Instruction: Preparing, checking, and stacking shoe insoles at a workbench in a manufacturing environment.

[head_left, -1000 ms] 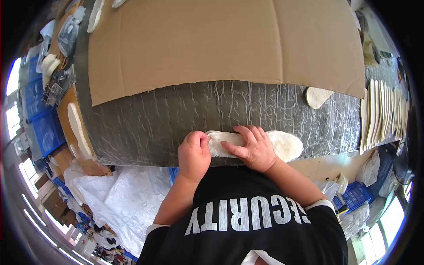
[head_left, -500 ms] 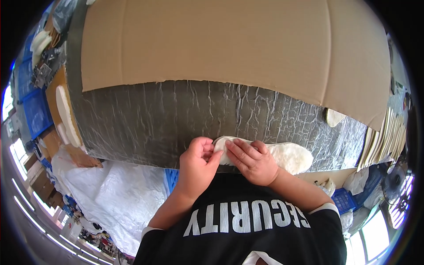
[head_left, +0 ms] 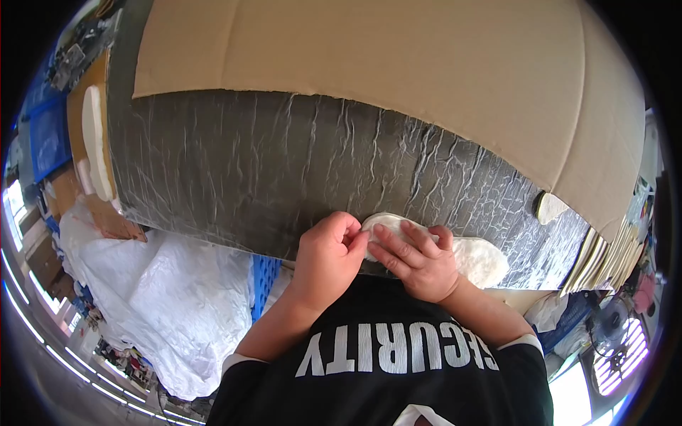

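A white fleecy insole (head_left: 482,263) lies crosswise near the front edge of the dark work surface, just before my body. My right hand (head_left: 420,261) rests over its middle, palm down with the fingers spread apart and pressed on the fleece. At the insole's left end my left hand (head_left: 330,254) is closed, with thumb and fingertips pinched together on its rim. The curled fingers hide the exact spot they grip. Part of the insole's middle is hidden beneath my right hand.
A large cardboard sheet (head_left: 398,64) covers the far part of the film-wrapped work surface (head_left: 234,156). Another pale insole end (head_left: 550,208) pokes out from under it. Flat tan pieces (head_left: 600,261) are stacked at right. White plastic sheeting (head_left: 177,298) hangs at left.
The view has turned a little, so the cardboard and surface appear shifted. My right hand's fingers are spread wider on the insole. My left hand keeps its pinch at the left end.
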The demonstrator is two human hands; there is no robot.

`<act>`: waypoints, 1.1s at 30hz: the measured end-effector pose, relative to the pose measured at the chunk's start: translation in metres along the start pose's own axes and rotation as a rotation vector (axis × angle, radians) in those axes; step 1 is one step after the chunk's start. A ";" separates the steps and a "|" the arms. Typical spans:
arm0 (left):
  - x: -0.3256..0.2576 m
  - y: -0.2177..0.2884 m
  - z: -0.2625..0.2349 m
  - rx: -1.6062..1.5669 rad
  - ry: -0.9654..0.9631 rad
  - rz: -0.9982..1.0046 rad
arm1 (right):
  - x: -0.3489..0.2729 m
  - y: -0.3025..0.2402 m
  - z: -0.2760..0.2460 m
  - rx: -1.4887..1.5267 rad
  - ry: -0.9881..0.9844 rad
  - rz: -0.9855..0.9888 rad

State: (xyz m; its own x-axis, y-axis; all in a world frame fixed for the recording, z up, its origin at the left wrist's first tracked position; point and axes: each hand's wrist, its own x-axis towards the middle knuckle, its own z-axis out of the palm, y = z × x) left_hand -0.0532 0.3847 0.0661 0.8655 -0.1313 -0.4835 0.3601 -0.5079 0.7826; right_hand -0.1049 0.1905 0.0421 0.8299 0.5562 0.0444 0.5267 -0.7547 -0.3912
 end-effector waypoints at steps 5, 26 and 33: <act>-0.013 -0.007 -0.004 0.248 0.055 0.181 | 0.000 0.001 -0.002 -0.023 -0.038 0.021; -0.022 -0.001 0.019 0.438 0.065 0.720 | -0.004 0.003 -0.005 0.215 0.196 0.106; 0.013 -0.015 0.036 0.760 -0.254 0.763 | -0.018 0.002 -0.005 -0.017 -0.111 0.323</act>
State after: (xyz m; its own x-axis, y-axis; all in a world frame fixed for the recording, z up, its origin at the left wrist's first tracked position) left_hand -0.0601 0.3599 0.0346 0.6411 -0.7594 -0.1110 -0.6208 -0.5982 0.5067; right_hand -0.1180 0.1773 0.0455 0.9298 0.3210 -0.1799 0.2434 -0.9032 -0.3536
